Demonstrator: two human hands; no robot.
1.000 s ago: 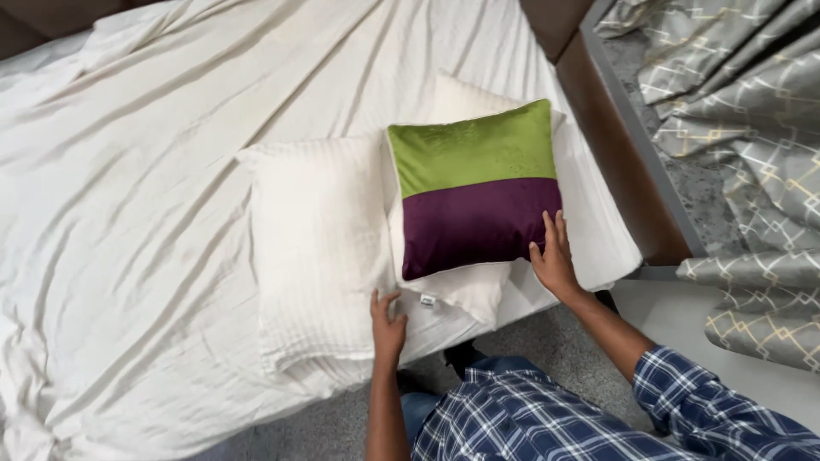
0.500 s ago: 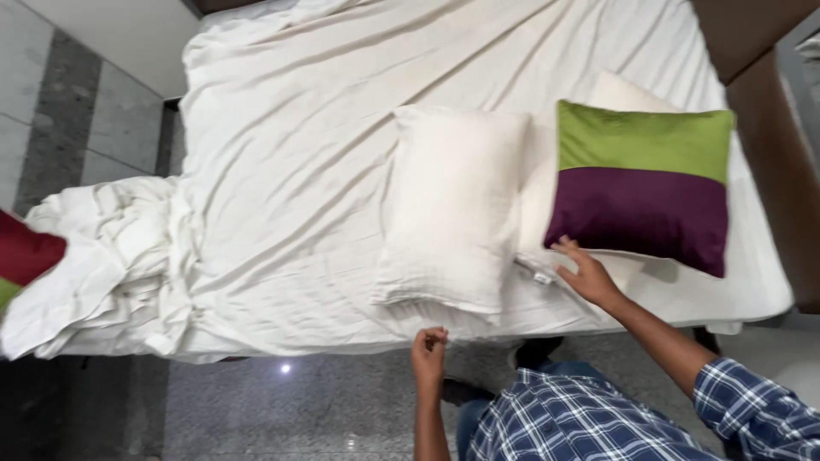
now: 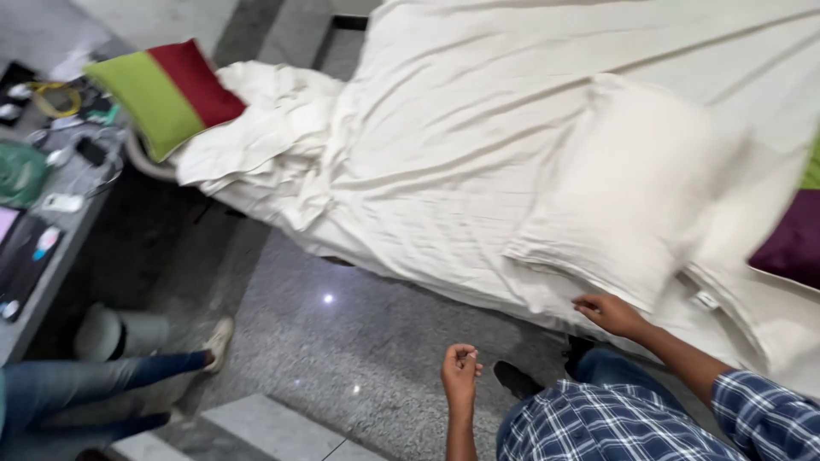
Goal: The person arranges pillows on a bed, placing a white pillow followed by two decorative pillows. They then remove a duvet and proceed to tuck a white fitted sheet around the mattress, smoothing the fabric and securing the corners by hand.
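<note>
A green-and-red cushion (image 3: 166, 92) lies beside a cluttered grey desk (image 3: 51, 256).

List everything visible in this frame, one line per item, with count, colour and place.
Bed sheet: one, cream, wrinkled, covering the bed.
White pillow: one, cream, lying on the sheet at the right.
Purple and green cushion: one, cut off at the right edge.
Red and green cushion: one, upper left, on bunched bedding.
Desk: one, grey, left edge, cluttered with small items and cables.
Floor: grey speckled stone, shiny.
Another person's leg: blue jeans, pale shoe, lower left.
Left hand: loosely curled, over the floor, holding nothing.
Right hand: at the white pillow's near edge; plaid sleeve.
</note>
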